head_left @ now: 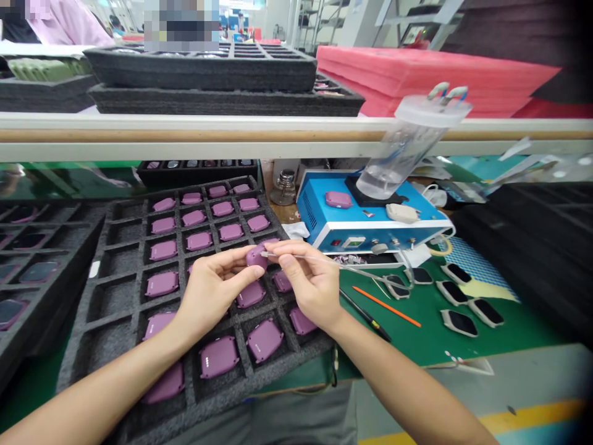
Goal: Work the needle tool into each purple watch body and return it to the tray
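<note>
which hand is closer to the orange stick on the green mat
Right. The right hand is to the left of the orange stick, not touching it; the left hand, holding a purple device, is farther left, beyond the right hand.

A pale shelf rail [296,136] is blocking upward reach across the frame, and a blue benchtop unit [370,232] is standing in the way right of centre. The right hand [310,284] is finding room over the green mat [417,346], where a black-handled tool [365,315] and an orange stick [386,307] are lying.
</note>
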`<state>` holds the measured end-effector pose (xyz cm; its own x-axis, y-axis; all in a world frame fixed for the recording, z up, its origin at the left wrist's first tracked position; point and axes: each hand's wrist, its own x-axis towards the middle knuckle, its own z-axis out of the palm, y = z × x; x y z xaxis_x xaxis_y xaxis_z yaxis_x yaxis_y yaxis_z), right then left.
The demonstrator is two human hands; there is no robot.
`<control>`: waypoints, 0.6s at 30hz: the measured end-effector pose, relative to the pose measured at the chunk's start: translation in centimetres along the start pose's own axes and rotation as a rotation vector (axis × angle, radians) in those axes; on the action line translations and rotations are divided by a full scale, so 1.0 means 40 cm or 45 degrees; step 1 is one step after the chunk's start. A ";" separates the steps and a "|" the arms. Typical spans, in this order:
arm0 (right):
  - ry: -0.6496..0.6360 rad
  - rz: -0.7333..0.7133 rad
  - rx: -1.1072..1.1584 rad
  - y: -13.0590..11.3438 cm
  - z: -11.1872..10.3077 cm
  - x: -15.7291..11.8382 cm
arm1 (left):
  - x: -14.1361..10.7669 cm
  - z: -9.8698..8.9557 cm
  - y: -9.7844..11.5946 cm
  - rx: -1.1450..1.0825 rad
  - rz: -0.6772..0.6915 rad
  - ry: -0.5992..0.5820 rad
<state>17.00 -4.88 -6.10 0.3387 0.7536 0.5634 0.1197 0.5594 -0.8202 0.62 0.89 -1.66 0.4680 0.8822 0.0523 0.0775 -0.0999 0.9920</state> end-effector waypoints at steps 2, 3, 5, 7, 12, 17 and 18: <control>-0.002 -0.014 0.021 0.001 0.000 0.000 | 0.000 0.000 0.002 -0.004 -0.007 0.000; -0.003 -0.017 0.028 0.001 0.000 0.000 | -0.001 0.000 0.003 -0.007 -0.011 -0.003; -0.003 -0.012 0.031 0.001 -0.001 0.000 | -0.002 0.001 0.005 -0.015 -0.014 -0.005; -0.002 -0.002 0.024 0.000 -0.001 0.000 | -0.003 0.001 0.007 -0.021 -0.015 -0.007; -0.002 0.002 0.041 -0.001 0.001 0.000 | -0.002 0.000 0.009 -0.015 -0.012 -0.004; 0.003 0.004 0.024 -0.001 0.002 0.001 | -0.002 0.000 0.009 -0.003 0.004 -0.010; 0.003 -0.001 0.025 0.000 0.001 0.001 | -0.003 0.000 0.008 0.000 0.006 -0.011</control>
<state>16.96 -4.86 -6.06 0.3409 0.7525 0.5635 0.1017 0.5664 -0.8178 0.58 0.76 -1.34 0.4761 0.8776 0.0558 0.0752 -0.1038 0.9917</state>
